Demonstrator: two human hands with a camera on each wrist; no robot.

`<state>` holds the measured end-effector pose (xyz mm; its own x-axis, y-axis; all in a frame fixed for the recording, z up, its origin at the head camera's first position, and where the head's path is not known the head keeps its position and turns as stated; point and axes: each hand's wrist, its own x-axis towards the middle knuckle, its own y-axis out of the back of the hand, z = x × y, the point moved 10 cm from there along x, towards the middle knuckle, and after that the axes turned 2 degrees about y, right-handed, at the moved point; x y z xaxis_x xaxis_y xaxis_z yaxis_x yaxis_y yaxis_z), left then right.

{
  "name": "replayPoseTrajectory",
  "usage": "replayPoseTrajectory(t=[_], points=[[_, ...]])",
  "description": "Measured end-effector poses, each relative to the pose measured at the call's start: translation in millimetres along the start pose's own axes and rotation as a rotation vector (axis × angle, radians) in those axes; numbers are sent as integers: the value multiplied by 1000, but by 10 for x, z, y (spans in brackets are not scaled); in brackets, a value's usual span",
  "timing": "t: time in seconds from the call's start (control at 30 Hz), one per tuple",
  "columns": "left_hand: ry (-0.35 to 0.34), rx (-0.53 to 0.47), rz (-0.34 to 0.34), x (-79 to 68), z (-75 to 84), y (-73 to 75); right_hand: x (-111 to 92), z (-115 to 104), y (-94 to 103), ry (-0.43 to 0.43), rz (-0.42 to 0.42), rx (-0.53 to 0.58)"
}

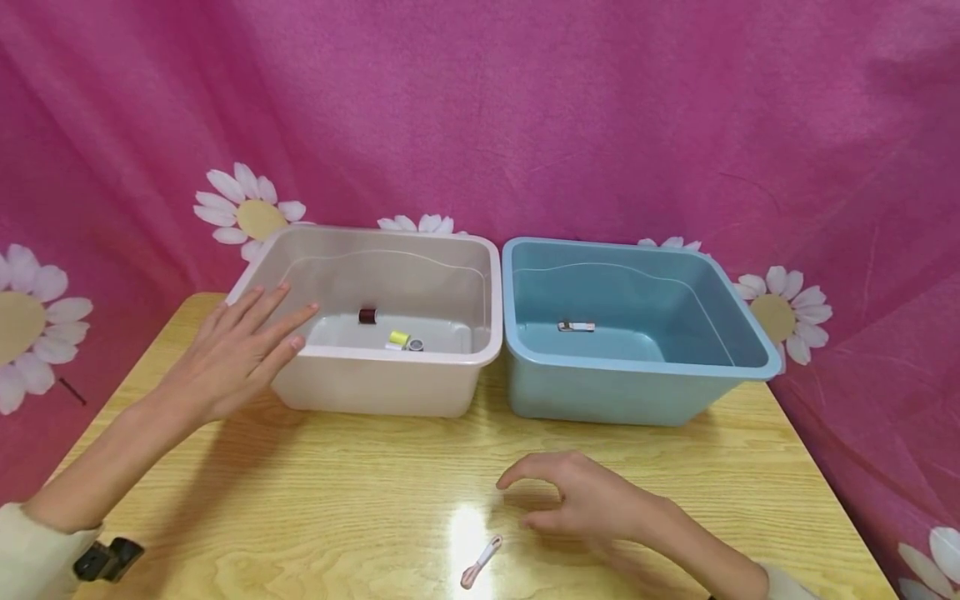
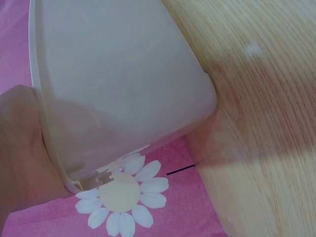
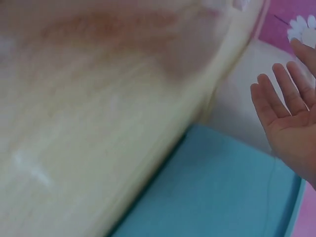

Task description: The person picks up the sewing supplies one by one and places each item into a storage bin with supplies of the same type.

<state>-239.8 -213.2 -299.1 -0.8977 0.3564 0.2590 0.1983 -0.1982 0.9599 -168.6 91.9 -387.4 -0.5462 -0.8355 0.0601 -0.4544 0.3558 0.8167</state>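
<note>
My left hand [image 1: 232, 346] is over the front left corner of a beige plastic bin [image 1: 390, 385], fingers straight and spread. In the left wrist view, that hand [image 2: 22, 148] is beside the bin's rim [image 2: 54, 163]. Above the table, my right hand [image 1: 588, 500] has its fingers loosely bent and holds nothing. It is nearest to a small pink folded cord [image 1: 481, 562] with a white band round its middle. In the right wrist view, a hand [image 3: 291, 118] shows its palm, fingers apart.
Inside the beige bin lie a dark brown spool [image 1: 367, 316], a yellow spool [image 1: 399, 337] and a grey round piece [image 1: 416, 345]. A blue bin [image 1: 600, 400] stands beside it, holding a small white-banded item [image 1: 577, 327]. Behind hangs a pink flowered cloth [image 1: 525, 117].
</note>
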Motion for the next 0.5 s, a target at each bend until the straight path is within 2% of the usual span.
replayPoseTrajectory(t=[0.2, 0.5], points=[[5, -4, -15, 2, -12, -21, 74, -102, -255, 84, -77, 24], [3, -7, -28, 6, -12, -19, 140, -135, -425, 121, -135, 2]])
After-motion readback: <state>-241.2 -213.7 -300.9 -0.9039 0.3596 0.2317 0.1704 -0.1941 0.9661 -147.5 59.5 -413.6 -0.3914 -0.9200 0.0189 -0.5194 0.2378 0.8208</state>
